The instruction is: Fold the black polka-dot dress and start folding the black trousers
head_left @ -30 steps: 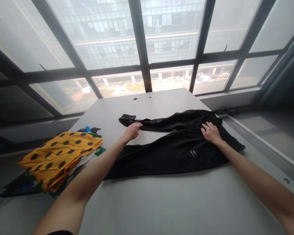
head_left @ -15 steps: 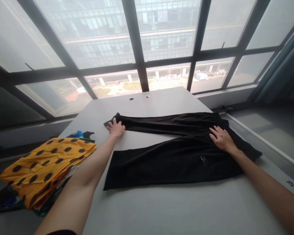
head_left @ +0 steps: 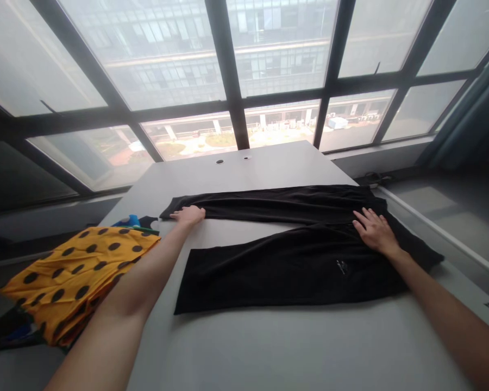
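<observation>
Black trousers [head_left: 269, 277] lie spread on the white table, legs toward the left and waist toward the right. A small light logo shows on the near leg. My left hand [head_left: 190, 215] rests on the far leg close to its hem, fingers stretched out and pointing left. On the upper part of the trousers, near the waist, my right hand [head_left: 375, 231] lies flat with its fingers apart. The far leg is laid out straight, and a gap of bare table shows between the two legs.
A pile of folded cloth, topped by a yellow cloth with black dots [head_left: 81, 271], sits at the table's left side. The white table [head_left: 277, 347] reaches to large windows with dark frames [head_left: 232, 70]. A blue-grey curtain [head_left: 468, 119] hangs at the far right.
The bunched hem of the far leg has been flattened and extended leftward. My left hand has gone from curled fingers to stretched ones. My right hand stays on the trousers.
</observation>
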Demonstrator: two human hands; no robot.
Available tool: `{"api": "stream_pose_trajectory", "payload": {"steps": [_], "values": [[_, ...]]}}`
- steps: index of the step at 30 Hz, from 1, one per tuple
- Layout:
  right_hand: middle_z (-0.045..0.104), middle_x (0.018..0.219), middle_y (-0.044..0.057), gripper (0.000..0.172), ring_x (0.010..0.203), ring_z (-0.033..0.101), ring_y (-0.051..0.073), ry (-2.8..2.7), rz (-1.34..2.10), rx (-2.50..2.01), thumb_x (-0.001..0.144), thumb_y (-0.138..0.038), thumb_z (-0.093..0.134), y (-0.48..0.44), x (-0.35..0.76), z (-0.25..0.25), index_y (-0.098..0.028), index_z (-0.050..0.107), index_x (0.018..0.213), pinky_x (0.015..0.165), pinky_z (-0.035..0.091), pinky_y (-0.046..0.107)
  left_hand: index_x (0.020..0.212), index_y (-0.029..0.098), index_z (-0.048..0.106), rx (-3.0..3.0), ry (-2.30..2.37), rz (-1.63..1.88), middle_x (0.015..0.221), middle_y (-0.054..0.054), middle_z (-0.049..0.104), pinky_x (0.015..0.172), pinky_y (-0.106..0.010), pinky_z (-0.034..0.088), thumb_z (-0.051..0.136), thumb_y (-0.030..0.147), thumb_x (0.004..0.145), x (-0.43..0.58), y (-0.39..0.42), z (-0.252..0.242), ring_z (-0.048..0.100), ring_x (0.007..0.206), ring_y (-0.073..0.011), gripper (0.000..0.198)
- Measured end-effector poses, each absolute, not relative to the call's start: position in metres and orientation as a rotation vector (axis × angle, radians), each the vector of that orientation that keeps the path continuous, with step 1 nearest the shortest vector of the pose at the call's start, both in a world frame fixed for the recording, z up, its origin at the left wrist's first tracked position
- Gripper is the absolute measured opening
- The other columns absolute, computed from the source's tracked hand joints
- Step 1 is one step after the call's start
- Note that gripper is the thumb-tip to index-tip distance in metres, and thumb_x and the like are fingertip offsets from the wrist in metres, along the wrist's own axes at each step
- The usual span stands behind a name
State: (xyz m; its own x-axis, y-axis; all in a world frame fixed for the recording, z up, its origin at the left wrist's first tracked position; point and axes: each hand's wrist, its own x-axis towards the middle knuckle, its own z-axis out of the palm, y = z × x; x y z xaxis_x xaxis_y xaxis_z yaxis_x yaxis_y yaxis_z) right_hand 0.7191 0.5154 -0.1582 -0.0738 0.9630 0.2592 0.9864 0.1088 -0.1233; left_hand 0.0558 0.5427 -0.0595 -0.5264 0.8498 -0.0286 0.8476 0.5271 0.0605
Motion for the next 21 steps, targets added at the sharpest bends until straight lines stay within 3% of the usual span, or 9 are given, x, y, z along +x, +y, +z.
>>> {"api": "stream_pose_trajectory", "payload": {"steps": [5,8,12,17,19,21], "values": [[0.042,0.164,0.015,0.063,0.155,0.033,0.033,-2.107,-0.124,-1.876,0.107,-0.051,0.028,0.516,0.72,-0.159,-0.018,0.053,0.154,0.124,0.029,0.06,0.133,0.006,0.061,1.771,2.543,0.078,0.145,-0.027,0.055,0.106,-0.047,0.042,0.046,0.039,0.103,0.064,0.497,-0.041,0.053,0.132,-0.0386,0.047],[0.042,0.164,0.017,0.067,0.155,0.032,0.033,-2.109,-0.104,-1.864,0.107,-0.053,0.024,0.516,0.721,-0.159,-0.015,0.052,0.154,0.124,0.029,0.06,0.126,0.012,0.067,1.846,2.44,0.05,0.131,-0.02,0.068,0.104,-0.035,0.044,0.048,0.037,0.1,0.063,0.44,-0.04,0.062,0.124,-0.0305,0.041],[0.044,0.163,0.018,0.068,0.154,0.034,0.035,-2.103,-0.085,-1.87,0.106,-0.054,0.024,0.519,0.722,-0.16,-0.014,0.054,0.152,0.124,0.028,0.059,0.107,0.014,0.071,1.693,2.374,0.069,0.1,-0.014,0.076,0.082,-0.034,0.049,0.054,0.054,0.093,0.058,0.355,-0.047,0.07,0.094,-0.0299,0.045],[0.048,0.16,0.018,0.067,0.151,0.038,0.036,-2.071,-0.094,-1.848,0.104,-0.053,0.028,0.525,0.724,-0.166,-0.013,0.057,0.15,0.123,0.03,0.059,0.066,0.021,0.064,1.509,2.132,0.312,0.067,-0.003,0.065,0.059,-0.03,0.039,0.071,0.069,0.069,0.07,0.302,-0.054,0.061,0.067,-0.024,0.049],[0.05,0.158,0.018,0.065,0.15,0.04,0.036,-2.063,-0.096,-1.832,0.104,-0.052,0.029,0.526,0.724,-0.167,-0.014,0.058,0.148,0.122,0.031,0.06,0.062,0.021,0.062,1.466,1.996,0.511,0.064,-0.002,0.062,0.057,-0.029,0.038,0.077,0.067,0.065,0.082,0.297,-0.052,0.059,0.066,-0.0223,0.048],[0.052,0.157,0.018,0.064,0.149,0.042,0.035,-2.06,-0.091,-1.819,0.103,-0.052,0.03,0.527,0.724,-0.167,-0.014,0.059,0.146,0.122,0.032,0.06,0.07,0.021,0.065,1.316,1.789,0.803,0.074,-0.003,0.066,0.061,-0.029,0.044,0.078,0.061,0.07,0.096,0.297,-0.048,0.063,0.074,-0.0233,0.043]]}}
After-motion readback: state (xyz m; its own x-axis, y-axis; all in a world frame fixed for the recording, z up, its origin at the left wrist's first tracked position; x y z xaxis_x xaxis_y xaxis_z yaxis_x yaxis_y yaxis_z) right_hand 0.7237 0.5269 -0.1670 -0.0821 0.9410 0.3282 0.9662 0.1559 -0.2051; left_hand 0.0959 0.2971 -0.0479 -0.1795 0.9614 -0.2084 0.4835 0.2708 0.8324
